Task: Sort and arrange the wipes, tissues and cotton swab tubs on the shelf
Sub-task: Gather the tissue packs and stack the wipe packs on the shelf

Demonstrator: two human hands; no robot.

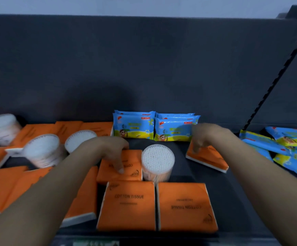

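My left hand [108,150] grips an orange tissue pack [131,166] lying flat in the middle of the shelf, thumb on its top. My right hand [204,137] pinches the far edge of another orange tissue pack [210,160], which is tilted off the shelf. A clear cotton swab tub [158,161] stands upright between the two packs. Two orange tissue packs [128,206] [186,206] lie side by side at the front edge. Blue wipes packs [134,126] [175,128] stand upright in two rows against the back.
More orange tissue packs [5,189] are strewn over the left half, with three swab tubs [43,150] [79,138] [2,128] among them. A loose heap of blue wipes packs [286,148] lies at the right. The dark back panel [144,68] rises behind.
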